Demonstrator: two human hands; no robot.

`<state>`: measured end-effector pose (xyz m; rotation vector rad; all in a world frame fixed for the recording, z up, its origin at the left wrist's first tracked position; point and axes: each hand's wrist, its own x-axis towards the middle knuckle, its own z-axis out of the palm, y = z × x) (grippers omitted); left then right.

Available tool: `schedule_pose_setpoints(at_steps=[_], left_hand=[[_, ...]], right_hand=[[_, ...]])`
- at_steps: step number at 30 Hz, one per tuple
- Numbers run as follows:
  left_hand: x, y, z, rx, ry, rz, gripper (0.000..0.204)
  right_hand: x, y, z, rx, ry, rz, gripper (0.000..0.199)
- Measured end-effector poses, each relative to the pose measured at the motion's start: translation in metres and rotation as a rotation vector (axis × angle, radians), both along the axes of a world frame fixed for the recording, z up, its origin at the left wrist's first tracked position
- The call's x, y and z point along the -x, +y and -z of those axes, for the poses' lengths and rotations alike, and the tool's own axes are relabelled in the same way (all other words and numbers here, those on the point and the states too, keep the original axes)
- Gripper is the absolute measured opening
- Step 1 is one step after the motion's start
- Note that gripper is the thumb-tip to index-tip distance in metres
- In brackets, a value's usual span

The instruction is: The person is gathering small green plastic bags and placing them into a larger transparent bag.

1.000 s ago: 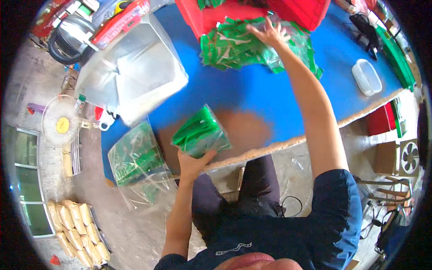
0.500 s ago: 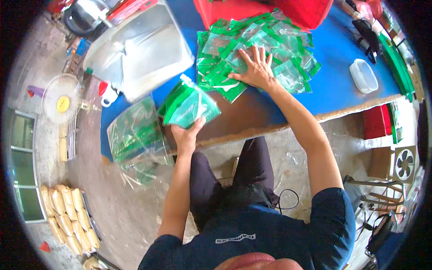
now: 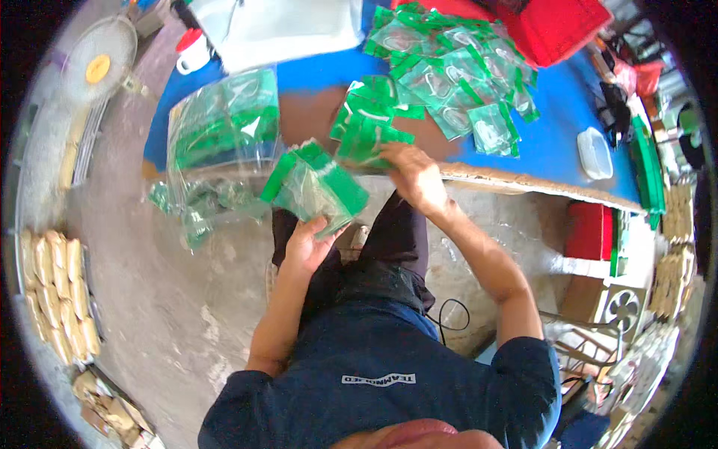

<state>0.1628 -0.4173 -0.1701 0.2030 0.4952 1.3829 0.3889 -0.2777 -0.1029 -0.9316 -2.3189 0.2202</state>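
Note:
My left hand (image 3: 308, 243) grips a stack of green-and-clear plastic packets (image 3: 321, 183) by its lower edge, in front of the table. The stack is tilted and its packets fan slightly. At the table's near edge, my right hand (image 3: 416, 178) has its bent fingers closed on the edge of a green packet (image 3: 368, 135). That packet overlaps a few others lying on the brown patch of the table. Beyond them spreads a loose pile of similar packets (image 3: 452, 82), each with a green band and clear film.
A large clear bag of green packets (image 3: 224, 123) hangs over the table's left edge. Behind it stand a white mug with a red lid (image 3: 193, 56) and a pale tray (image 3: 292, 34). A red bin (image 3: 557, 26) and clear plastic tub (image 3: 594, 153) are on the right.
My right hand has come from the pile toward the near table edge, and several packets now lie apart there. My left hand's stack has moved down and off the table edge. The view has shifted.

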Motion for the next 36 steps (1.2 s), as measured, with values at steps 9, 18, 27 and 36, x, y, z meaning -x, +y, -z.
schedule_pose_setpoints(at_steps=[9,18,27,36], left_hand=[[-0.008,0.013,-0.027,-0.072,0.019,-0.09,0.07],[0.01,-0.009,-0.016,-0.147,0.205,-0.191,0.075],[-0.011,0.025,-0.016,-0.239,-0.206,0.025,0.08],[0.015,0.001,0.012,-0.216,0.143,-0.097,0.076]], right_hand=[[0.046,-0.008,-0.016,0.693,0.402,0.224,0.026],[0.039,0.009,-0.003,-0.168,0.034,-0.063,0.03],[0.05,-0.043,-0.018,1.183,0.989,0.175,0.034],[0.033,0.044,0.007,-0.087,-0.313,-0.027,0.086]])
